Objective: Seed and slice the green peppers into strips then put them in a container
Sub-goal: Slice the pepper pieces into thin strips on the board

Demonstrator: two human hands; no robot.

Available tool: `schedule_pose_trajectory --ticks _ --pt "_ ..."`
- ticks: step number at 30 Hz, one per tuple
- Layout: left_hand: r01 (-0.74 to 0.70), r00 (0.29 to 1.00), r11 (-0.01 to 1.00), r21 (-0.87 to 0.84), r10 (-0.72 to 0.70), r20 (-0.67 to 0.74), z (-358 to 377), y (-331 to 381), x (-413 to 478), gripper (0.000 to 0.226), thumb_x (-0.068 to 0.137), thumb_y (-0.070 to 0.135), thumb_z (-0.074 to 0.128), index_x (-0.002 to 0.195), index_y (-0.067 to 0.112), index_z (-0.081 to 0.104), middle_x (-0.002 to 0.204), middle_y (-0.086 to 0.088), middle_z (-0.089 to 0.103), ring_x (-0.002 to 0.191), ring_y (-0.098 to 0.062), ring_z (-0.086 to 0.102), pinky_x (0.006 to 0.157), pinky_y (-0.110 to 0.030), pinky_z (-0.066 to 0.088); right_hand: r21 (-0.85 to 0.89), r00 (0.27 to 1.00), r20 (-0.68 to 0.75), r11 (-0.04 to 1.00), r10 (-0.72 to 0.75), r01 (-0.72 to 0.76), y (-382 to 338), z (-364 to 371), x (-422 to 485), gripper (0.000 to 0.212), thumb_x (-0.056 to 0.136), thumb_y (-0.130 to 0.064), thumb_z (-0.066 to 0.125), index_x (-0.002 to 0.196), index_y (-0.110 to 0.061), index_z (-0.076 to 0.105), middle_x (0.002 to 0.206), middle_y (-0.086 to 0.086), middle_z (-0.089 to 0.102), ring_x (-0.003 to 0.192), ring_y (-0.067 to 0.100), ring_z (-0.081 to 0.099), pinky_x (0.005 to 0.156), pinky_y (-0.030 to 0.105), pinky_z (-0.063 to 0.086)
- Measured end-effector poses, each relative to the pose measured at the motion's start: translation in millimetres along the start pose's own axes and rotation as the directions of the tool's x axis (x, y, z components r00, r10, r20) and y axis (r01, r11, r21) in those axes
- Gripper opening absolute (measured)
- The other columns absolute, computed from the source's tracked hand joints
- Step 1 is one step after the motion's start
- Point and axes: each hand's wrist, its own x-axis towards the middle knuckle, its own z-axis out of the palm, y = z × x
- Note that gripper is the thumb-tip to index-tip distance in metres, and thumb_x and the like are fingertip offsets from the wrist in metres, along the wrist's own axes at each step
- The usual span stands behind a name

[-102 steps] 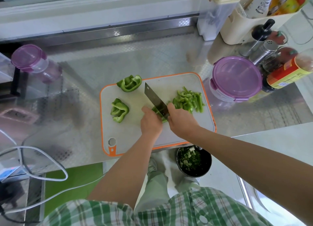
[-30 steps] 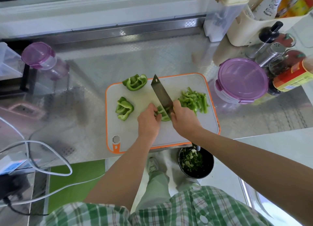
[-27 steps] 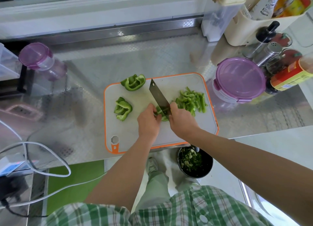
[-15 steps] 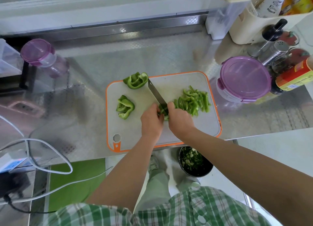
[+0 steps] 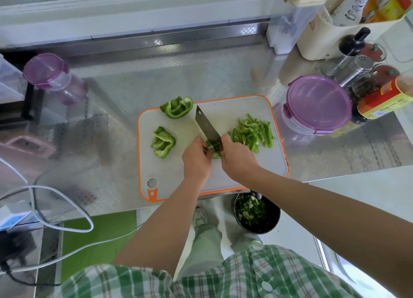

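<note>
Nearest, below the counter edge at 6 o'clock from the cutting board [image 5: 234, 110], a black bowl [image 5: 268, 227] on the floor holds green trimmings, probably the seeds and cores.

On the board, slicing is under way. The left hand [image 5: 196, 158] curls its fingertips onto a pepper piece [image 5: 214, 155] and pins it down. The right hand [image 5: 238, 158] is closed round the handle of a cleaver [image 5: 206, 127], whose blade points toward 11 o'clock, with its edge at that piece.

Cut strips [image 5: 253, 132] are heaped at 3 o'clock. Two seeded pepper sections wait uncut: one [image 5: 164, 142] at 9 o'clock, another [image 5: 177, 107] at 11 o'clock overhanging the board's corner.

The next cut probably calls for the left fingertips to step back from the blade, knuckles guarding.

Off the board at 2 o'clock stands a purple-lidded container [image 5: 317, 103], shut; if it is for the strips, its lid must come off first. Beyond it crowd a sauce bottle [image 5: 384, 98] and a steel shaker [image 5: 355, 70].
</note>
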Motion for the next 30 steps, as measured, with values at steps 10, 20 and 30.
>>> schedule_pose_trajectory --ticks 10,20,30 --pt "0.002 1.000 1.000 0.017 -0.001 -0.014 -2.6 3.1 2.2 0.016 0.086 0.009 0.063 0.081 0.015 0.050 0.073 -0.009 0.065 0.067 -0.033 0.064 0.070 -0.046 0.050 -0.021 1.000 -0.007 1.000 0.019 -0.019 1.9 0.0 2.1 0.014 0.093 -0.005 0.040 0.100 -0.013 0.031 0.065 0.002 0.045 0.051 0.018 0.042 0.042 0.030 0.026" --pt "0.017 1.000 1.000 0.014 -0.017 0.010 -2.6 -2.2 1.3 0.018 0.085 0.008 0.063 0.082 0.017 0.048 0.071 -0.009 0.065 0.069 -0.030 0.063 0.066 -0.038 0.047 -0.044 0.998 -0.034 0.998 0.048 -0.050 2.1 19.6 14.0 0.019 0.093 -0.005 0.043 0.107 -0.011 0.032 0.067 0.002 0.044 0.061 0.029 0.049 0.046 0.033 0.030" --pt "0.021 1.000 1.000 -0.017 -0.021 -0.001 0.8 -9.4 2.9 0.021 0.087 0.012 0.064 0.083 0.020 0.045 0.076 -0.009 0.068 0.071 -0.032 0.065 0.070 -0.047 0.052 0.070 0.996 -0.067 0.996 -0.058 0.063 11.6 6.8 3.2 0.015 0.098 -0.015 0.039 0.110 -0.008 0.034 0.066 0.002 0.044 0.058 0.029 0.047 0.043 0.030 0.024"
